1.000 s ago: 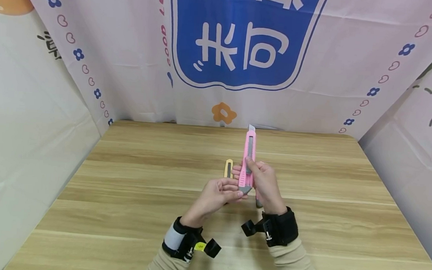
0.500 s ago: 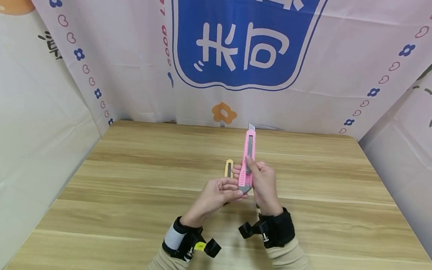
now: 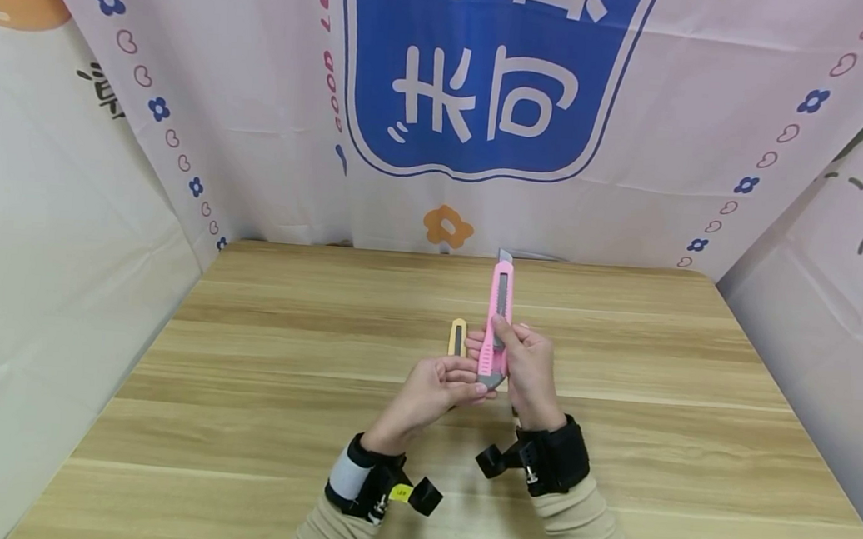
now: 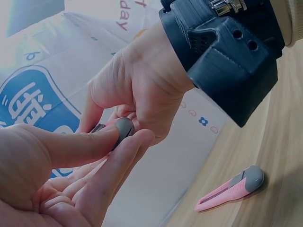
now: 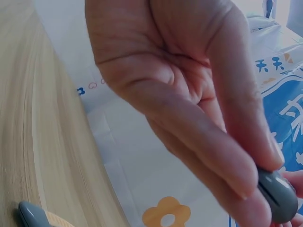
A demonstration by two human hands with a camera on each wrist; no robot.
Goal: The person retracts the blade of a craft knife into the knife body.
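A pink utility knife [image 3: 501,295] with a grey end is held up over the table, its blade [image 3: 505,255] out and pointing away from me. My left hand [image 3: 434,391] pinches the knife's grey end between thumb and fingers. Higher on the body, my right hand [image 3: 532,373] grips it, thumb on the slider side. A yellow utility knife [image 3: 458,336] lies on the table behind my left hand, partly hidden by it. In the left wrist view, a second pink utility knife [image 4: 229,189] lies on the table; my right hand mostly hides it in the head view.
The wooden table [image 3: 245,357] extends around both hands. A printed white cloth [image 3: 274,158] with a blue emblem hangs along its back edge, and pale cloths stand at both sides. Black camera bands [image 3: 557,458] sit on both wrists.
My right wrist has moved slightly to the left, hiding more of the pink utility knife on the table. The held utility knife has shifted only slightly; both hands keep their hold.
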